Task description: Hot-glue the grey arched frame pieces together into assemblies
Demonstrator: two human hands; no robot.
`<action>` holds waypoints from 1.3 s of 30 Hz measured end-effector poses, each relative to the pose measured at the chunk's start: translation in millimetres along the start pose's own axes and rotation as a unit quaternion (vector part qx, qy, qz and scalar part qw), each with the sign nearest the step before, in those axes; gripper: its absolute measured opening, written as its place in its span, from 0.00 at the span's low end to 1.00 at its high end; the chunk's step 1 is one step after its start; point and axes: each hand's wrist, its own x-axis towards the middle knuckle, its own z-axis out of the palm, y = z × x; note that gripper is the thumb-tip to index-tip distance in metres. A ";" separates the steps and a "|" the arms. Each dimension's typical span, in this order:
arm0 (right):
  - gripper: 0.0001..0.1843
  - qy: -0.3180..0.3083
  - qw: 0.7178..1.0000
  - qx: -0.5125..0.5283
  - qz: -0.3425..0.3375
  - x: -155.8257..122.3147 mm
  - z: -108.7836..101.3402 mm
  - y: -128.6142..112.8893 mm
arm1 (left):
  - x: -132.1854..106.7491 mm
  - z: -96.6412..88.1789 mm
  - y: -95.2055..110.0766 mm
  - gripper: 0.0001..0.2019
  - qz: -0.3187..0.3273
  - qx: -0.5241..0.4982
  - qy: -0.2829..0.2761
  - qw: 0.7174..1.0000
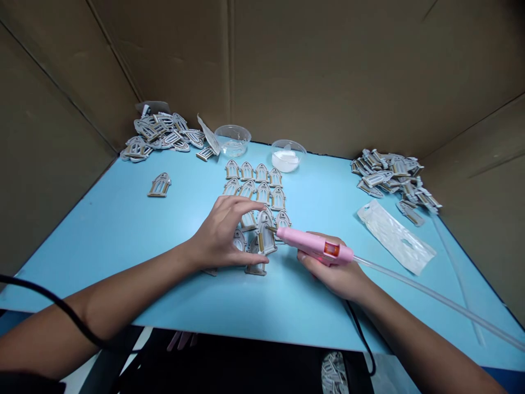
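Observation:
My left hand point(221, 232) grips a small arched window-frame piece point(267, 241), white and grey with gold edging, between thumb and forefinger. In my right hand point(338, 276) is a pink hot glue gun point(305, 241), and its metal nozzle meets or nearly meets the upper part of that piece. A long clear glue stick point(414, 285) runs out of the gun's back end. Beneath and behind the held piece, similar arched pieces point(263, 192) lie in rows on the blue table point(197, 306). My left hand partly covers the nearer rows.
Piles of arched pieces stand at the back left point(164, 131) and right point(389, 172). Two clear tubs, one empty-looking point(233, 141) and one with white contents point(286, 160), stand behind the rows. A white plastic packet point(396, 236) lies rightward. Cardboard walls point(328, 71) enclose the table; a black cable point(53, 298) crosses my left arm.

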 end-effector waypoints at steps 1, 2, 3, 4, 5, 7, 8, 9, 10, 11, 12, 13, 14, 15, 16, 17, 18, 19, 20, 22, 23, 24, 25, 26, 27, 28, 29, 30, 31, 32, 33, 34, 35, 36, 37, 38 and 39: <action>0.08 0.003 1.000 -0.014 -0.010 0.4 -0.2 -0.6 | 0.1 0.3 0.2 0.44 0.003 0.000 0.002 1.000; 0.09 0.004 0.999 -0.027 -0.024 0.7 -0.5 -0.8 | 0.1 0.7 0.4 0.44 0.007 -0.001 0.003 1.000; 0.11 0.004 0.999 -0.036 -0.039 0.9 -0.8 -0.6 | 0.1 1.0 0.6 0.44 0.008 -0.002 0.003 1.000; 0.12 0.004 0.998 -0.043 -0.055 1.1 -1.0 -0.3 | 0.1 1.3 0.7 0.43 0.009 -0.002 0.003 1.000; 0.12 0.006 0.996 -0.049 -0.071 1.3 -1.1 0.1 | 0.0 1.5 0.7 0.43 0.008 -0.001 0.002 1.000; 0.13 0.010 0.994 -0.061 -0.096 1.6 -0.9 0.7 | -0.4 1.7 0.5 0.43 0.007 0.001 0.001 1.000; 0.13 0.012 0.992 -0.066 -0.105 1.6 -0.6 0.9 | -0.5 1.7 0.3 0.43 0.006 0.003 0.001 1.000; 0.13 0.015 0.991 -0.070 -0.111 1.7 -0.2 1.0 | -0.7 1.6 0.1 0.43 0.006 0.005 0.000 1.000; 0.13 0.019 0.990 -0.074 -0.117 1.7 0.3 1.2 | -0.7 1.4 0.0 0.43 0.005 0.006 -0.001 1.000; 0.13 0.022 0.990 -0.076 -0.120 1.6 0.7 1.4 | -0.6 1.3 0.0 0.43 0.004 0.007 -0.002 1.000; 0.14 0.024 0.989 -0.077 -0.122 1.5 1.0 1.6 | -0.5 1.2 0.0 0.43 0.004 0.007 -0.003 1.000; 0.14 0.026 0.989 -0.078 -0.123 1.3 1.3 1.9 | -0.4 1.2 0.2 0.43 0.004 0.006 -0.003 1.000; 0.14 0.027 0.989 -0.080 -0.123 1.2 1.5 2.2 | -0.2 1.3 0.3 0.43 0.005 0.005 -0.004 1.000; 0.15 0.027 0.988 -0.083 -0.126 1.1 1.7 2.5 | -0.2 1.3 0.5 0.43 0.007 0.004 -0.003 1.000; 0.14 0.026 0.987 -0.088 -0.132 1.0 1.9 2.8 | -0.2 1.4 0.6 0.43 0.006 0.004 -0.004 1.000; 0.14 0.026 0.985 -0.094 -0.142 0.9 2.0 3.1 | -0.4 1.6 0.7 0.43 0.005 0.004 -0.008 1.000; 0.14 0.027 0.982 -0.101 -0.155 0.8 2.1 3.6 | -0.7 1.6 0.6 0.43 0.001 0.005 -0.012 1.000; 0.14 0.028 0.979 -0.110 -0.169 0.7 2.3 4.2 | -1.1 1.7 0.4 0.43 -0.002 0.005 -0.017 1.000; 0.14 0.030 0.976 -0.118 -0.183 0.6 2.4 5.0 | -1.5 1.8 0.1 0.43 -0.006 0.005 -0.021 1.000; 0.14 0.035 0.970 -0.132 -0.201 0.2 2.7 7.1 | -2.2 2.0 -0.6 0.43 -0.009 0.002 -0.024 1.000; 0.14 0.036 0.968 -0.139 -0.208 -0.1 2.9 8.2 | -2.5 2.1 -0.8 0.43 -0.007 0.001 -0.022 1.000; 0.13 0.038 0.965 -0.145 -0.213 -0.3 3.0 9.3 | -2.6 2.2 -1.0 0.43 -0.006 0.002 -0.020 1.000; 0.13 0.041 0.963 -0.150 -0.219 -0.6 3.2 10.1 | -2.5 2.3 -1.1 0.43 -0.003 0.002 -0.017 1.000; 0.12 0.044 0.961 -0.154 -0.226 -0.9 3.3 10.7 | -2.5 2.3 -1.1 0.43 0.000 0.003 -0.013 1.000; 0.11 0.045 0.959 -0.156 -0.231 -1.1 3.4 11.0 | -2.3 2.2 -1.0 0.43 0.003 0.003 -0.008 1.000; 0.10 0.045 0.958 -0.156 -0.237 -1.2 3.4 11.0 | -2.2 2.1 -0.8 0.43 0.005 0.002 -0.004 1.000; 0.09 0.044 0.957 -0.154 -0.242 -1.3 3.3 10.7 | -2.2 2.0 -0.7 0.43 0.005 0.001 -0.003 1.000; 0.08 0.041 0.957 -0.151 -0.244 -1.4 3.1 10.2 | -2.2 1.9 -0.6 0.43 0.005 0.001 -0.003 1.000; 0.08 0.036 0.957 -0.148 -0.246 -1.4 2.9 9.7 | -2.3 1.8 -0.6 0.43 0.002 0.001 -0.005 1.000; 0.08 0.034 0.958 -0.148 -0.245 -1.4 2.7 9.4 | -2.5 1.9 -0.7 0.43 -0.001 0.000 -0.009 1.000; 0.08 0.032 0.958 -0.149 -0.243 -1.4 2.6 9.1 | -2.8 2.2 -0.9 0.44 -0.004 0.000 -0.013 1.000; 0.08 0.032 0.958 -0.150 -0.241 -1.4 2.5 9.1 | -3.1 2.5 -1.2 0.44 -0.005 -0.002 -0.014 1.000; 0.09 0.031 0.958 -0.152 -0.240 -1.4 2.4 9.2 | -3.4 2.9 -1.5 0.44 -0.004 -0.004 -0.012 1.000; 0.09 0.032 0.958 -0.154 -0.239 -1.4 2.5 9.5 | -3.6 3.3 -1.8 0.45 -0.002 -0.006 -0.007 1.000; 0.09 0.032 0.958 -0.156 -0.239 -1.4 2.5 9.8 | -3.8 3.6 -2.0 0.45 0.001 -0.008 -0.003 1.000; 0.09 0.032 0.958 -0.158 -0.239 -1.4 2.6 10.1 | -3.7 3.8 -2.1 0.45 0.004 -0.009 -0.001 1.000; 0.09 0.031 0.957 -0.159 -0.239 -1.4 2.7 10.4 | -3.6 3.8 -2.1 0.45 0.007 -0.010 0.000 1.000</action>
